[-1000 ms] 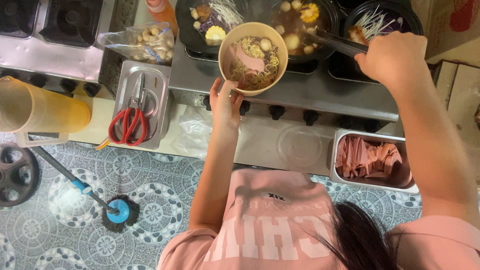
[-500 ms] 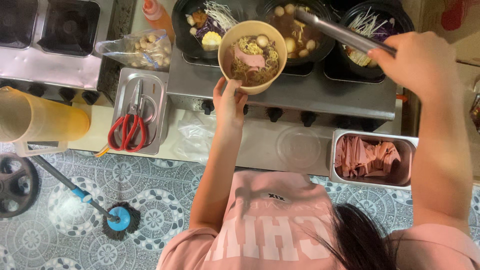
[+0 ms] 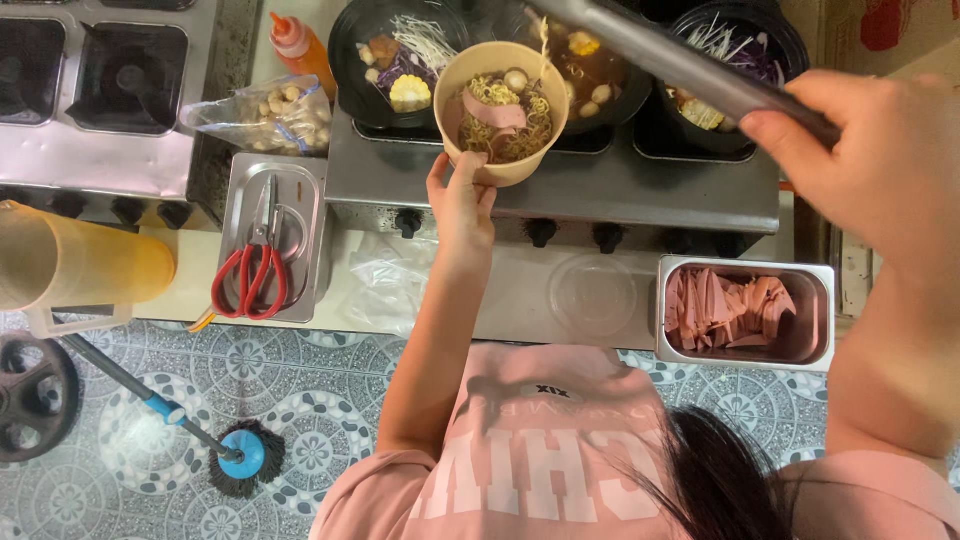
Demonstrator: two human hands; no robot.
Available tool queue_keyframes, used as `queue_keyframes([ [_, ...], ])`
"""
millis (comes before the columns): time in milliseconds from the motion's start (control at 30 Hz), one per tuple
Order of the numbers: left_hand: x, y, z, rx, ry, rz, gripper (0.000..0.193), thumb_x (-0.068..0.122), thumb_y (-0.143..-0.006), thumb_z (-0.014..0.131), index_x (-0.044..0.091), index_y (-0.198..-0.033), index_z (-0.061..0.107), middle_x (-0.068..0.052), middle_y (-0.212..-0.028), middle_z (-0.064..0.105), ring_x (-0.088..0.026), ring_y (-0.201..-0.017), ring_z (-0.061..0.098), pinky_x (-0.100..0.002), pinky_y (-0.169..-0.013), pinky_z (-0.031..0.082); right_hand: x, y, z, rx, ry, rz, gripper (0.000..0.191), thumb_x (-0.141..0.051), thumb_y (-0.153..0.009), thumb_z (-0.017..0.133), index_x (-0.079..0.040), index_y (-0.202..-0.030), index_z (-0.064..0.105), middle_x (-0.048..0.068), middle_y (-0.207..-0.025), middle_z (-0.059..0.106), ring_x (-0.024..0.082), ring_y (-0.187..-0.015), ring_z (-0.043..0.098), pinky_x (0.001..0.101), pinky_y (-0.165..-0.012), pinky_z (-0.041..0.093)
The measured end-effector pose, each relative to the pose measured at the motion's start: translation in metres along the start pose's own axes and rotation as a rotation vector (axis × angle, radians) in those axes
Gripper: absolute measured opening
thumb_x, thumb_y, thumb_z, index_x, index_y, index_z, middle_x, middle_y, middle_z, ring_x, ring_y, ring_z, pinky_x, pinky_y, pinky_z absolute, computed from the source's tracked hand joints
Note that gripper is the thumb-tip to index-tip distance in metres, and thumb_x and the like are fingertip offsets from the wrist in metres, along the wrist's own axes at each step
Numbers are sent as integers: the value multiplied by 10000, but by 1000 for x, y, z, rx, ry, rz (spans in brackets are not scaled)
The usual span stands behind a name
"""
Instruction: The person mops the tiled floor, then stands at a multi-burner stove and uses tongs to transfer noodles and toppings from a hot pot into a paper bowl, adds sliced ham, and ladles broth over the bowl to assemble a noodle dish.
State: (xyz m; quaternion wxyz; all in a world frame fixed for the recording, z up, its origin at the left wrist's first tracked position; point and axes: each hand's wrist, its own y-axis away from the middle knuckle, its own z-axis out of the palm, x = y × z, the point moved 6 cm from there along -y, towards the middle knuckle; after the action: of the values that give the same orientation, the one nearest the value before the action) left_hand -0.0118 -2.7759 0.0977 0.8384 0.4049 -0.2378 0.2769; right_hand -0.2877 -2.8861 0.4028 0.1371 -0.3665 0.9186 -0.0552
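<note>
Running up-left from the right hand [image 3: 880, 165], metal tongs [image 3: 680, 65] cross the pots.

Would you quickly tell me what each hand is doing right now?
Left hand: closed around the paper bowl of noodles, held over the cooker.
Right hand: closed on the metal tongs.

Left hand [image 3: 462, 200] holds paper bowl [image 3: 503, 110] over stove edge; black pots [image 3: 390, 60] crowd beyond, tongs [image 3: 690, 70] cross above-right. Open counter below hand, near clear lid [image 3: 592, 295].
</note>
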Motion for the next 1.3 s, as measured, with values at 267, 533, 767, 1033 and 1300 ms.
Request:
queue_keyframes([
  [267, -4, 1, 3, -18, -15, -45, 901, 137, -694, 788, 147, -1471, 332, -105, -1227, 592, -233, -1099, 609, -427, -1044, 403, -37, -1, 29, -23, 378, -202, 386, -508, -930, 720, -125, -882, 747, 74, -655, 661, 308, -602, 657, 422, -530, 491],
  [533, -1, 1, 0, -31, 41, -9, 913, 94, -705, 792, 127, -1479, 310, -142, -1272, 561, -249, -1137, 606, -439, -1091, 431, -21, -16, 2, -71, 245, -163, 387, -451, -963, 729, -67, -953, 775, 110, -569, 616, 287, -490, 613, 414, -531, 489],
  [767, -1, 0, -7, -17, 59, -9, 900, 84, -706, 782, 123, -1477, 319, -143, -1274, 553, -249, -1129, 598, -420, -1051, 446, -14, -25, -1, 12, 233, -203, 306, -291, -995, 787, 9, -937, 779, 124, -547, 594, 245, -431, 566, 375, -460, 456],
  [1033, 0, -3, -16, 38, 37, -7, 893, 93, -701, 794, 157, -1472, 348, -106, -1236, 565, -210, -1054, 589, -408, -1073, 417, 89, -39, 38, 22, -293, -133, 260, -222, -1167, 700, 33, -1216, 675, 160, -949, 704, 185, -794, 653, 331, -778, 529],
  [1300, 2, -1, -33, 48, 51, -3, 861, 99, -727, 778, 144, -1465, 336, -108, -1185, 575, -206, -1008, 590, -411, -1061, 419, 109, -58, 72, 8, 125, -71, 393, -366, -1095, 697, 2, -1231, 723, 211, -929, 722, 329, -798, 690, 441, -788, 548],
])
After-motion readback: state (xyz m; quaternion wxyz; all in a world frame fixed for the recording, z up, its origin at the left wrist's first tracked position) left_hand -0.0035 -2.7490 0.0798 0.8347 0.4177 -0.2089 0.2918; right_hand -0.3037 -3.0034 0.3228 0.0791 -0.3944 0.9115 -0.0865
